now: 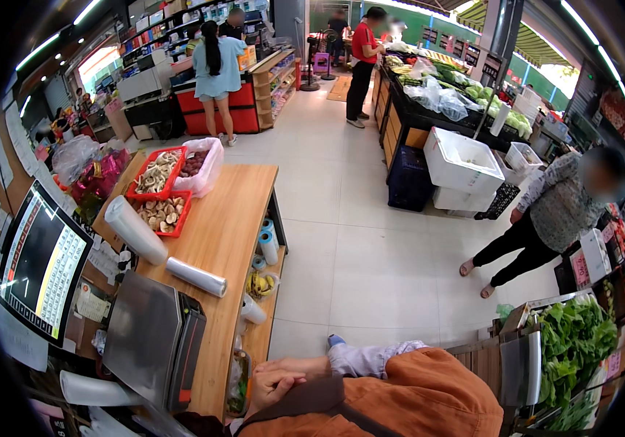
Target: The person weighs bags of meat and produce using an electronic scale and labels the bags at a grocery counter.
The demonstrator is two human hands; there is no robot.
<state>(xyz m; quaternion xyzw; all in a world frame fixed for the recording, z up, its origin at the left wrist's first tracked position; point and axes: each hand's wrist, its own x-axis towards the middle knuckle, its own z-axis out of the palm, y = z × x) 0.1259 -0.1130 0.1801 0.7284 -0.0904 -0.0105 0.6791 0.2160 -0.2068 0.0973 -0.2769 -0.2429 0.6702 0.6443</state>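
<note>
My left hand [270, 387] and my right hand [282, 365] are folded together in front of me, beside the near edge of the wooden counter [236, 240]. The left hand's curled fingers lie against the right hand, whose fingers are partly hidden. No object shows in either. Left of my hands, a flat metal scale [145, 339] rests on the counter. Beyond it lie a roll of clear plastic bags [196, 277] and a thicker upright roll [135, 229]. Farther back are red baskets of pale mushrooms [158, 175] and brown mushrooms [163, 215], next to a pink-lined basket [199, 164] of dark round produce.
A lit monitor [43, 262] stands at the left. Bananas [260, 284] and rolls fill the shelf under the counter. Leafy greens [574, 342] are at the right, near a standing person [567, 197]. White foam boxes [461, 160] border the aisle; two people stand farther back.
</note>
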